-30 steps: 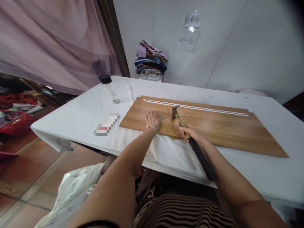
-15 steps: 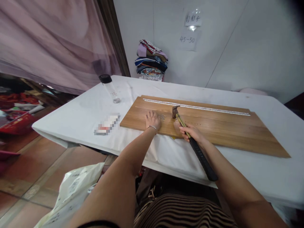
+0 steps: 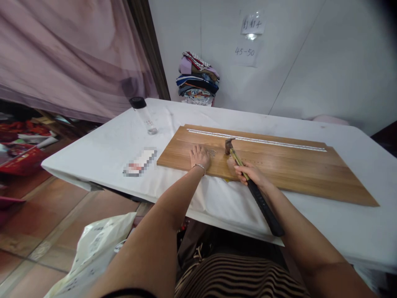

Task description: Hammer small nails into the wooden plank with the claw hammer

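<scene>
One hammer (image 3: 254,192), and the right hand (image 3: 252,174) has its fist wrapped high on the yellow neck (image 3: 236,159), above the black grip (image 3: 265,211), over the board (image 3: 297,165); can't tell if the head (image 3: 228,146) touches it. I'd guess it's stiff and properly head-heavy, with that grip probably rubbery and least slippery to hold, though choking up should tame the weight. Left hand (image 3: 199,157) lies flat and unclenched on the board, beside some nails (image 3: 212,152) that look light and fiddly, best pinched singly.
</scene>
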A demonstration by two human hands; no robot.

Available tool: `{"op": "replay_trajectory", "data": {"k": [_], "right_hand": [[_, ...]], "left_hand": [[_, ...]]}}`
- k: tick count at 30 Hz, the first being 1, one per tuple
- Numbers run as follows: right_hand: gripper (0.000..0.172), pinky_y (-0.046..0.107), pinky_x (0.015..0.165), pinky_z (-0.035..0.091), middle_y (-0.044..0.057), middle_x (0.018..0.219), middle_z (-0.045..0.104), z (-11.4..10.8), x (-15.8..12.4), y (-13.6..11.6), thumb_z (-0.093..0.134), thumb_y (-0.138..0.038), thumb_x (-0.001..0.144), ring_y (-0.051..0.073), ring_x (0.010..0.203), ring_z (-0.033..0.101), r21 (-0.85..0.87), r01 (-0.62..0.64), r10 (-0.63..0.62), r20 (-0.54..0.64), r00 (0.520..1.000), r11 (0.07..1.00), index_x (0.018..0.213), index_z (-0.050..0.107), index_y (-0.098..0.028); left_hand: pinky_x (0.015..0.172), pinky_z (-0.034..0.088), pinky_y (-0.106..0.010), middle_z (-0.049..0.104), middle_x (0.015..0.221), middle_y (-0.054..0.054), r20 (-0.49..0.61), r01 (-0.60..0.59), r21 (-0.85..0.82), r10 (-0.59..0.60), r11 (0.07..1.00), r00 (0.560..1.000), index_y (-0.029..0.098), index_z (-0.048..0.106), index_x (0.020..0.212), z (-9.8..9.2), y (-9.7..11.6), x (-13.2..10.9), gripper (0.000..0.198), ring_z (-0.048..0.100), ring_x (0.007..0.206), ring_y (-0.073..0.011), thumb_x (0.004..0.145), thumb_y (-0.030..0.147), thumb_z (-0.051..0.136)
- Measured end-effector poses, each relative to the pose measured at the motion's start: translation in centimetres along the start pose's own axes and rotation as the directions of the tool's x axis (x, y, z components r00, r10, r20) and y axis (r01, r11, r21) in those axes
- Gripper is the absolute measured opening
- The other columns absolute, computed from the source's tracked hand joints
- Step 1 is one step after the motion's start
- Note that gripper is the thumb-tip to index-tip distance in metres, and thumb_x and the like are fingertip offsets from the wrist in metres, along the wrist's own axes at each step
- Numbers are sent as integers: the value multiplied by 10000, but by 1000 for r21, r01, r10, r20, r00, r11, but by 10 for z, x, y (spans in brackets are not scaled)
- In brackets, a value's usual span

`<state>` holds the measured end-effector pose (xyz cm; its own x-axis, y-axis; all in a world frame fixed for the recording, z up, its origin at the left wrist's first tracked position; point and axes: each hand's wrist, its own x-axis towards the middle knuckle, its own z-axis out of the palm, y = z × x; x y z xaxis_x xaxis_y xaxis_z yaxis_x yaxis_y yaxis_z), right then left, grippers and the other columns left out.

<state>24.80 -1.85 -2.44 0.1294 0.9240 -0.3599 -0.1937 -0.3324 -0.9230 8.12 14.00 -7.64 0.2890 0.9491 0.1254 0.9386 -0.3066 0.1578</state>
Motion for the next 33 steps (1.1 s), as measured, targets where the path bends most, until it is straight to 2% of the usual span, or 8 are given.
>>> {"op": "replay_trajectory", "data": {"k": [33], "right_hand": [[421,193,344,309,-96,598,513,1,-1,-2,858,-381,667,66,411,406,0,4,-4,2,1000,1000,938,575,-227]], "left_hand": [[1227,370,-494,599,1557,-171,-1,-2,-17,2,1000,1000,166,681,1353,0,0,-1,462,477,1490,-331,1077,294,333]]}}
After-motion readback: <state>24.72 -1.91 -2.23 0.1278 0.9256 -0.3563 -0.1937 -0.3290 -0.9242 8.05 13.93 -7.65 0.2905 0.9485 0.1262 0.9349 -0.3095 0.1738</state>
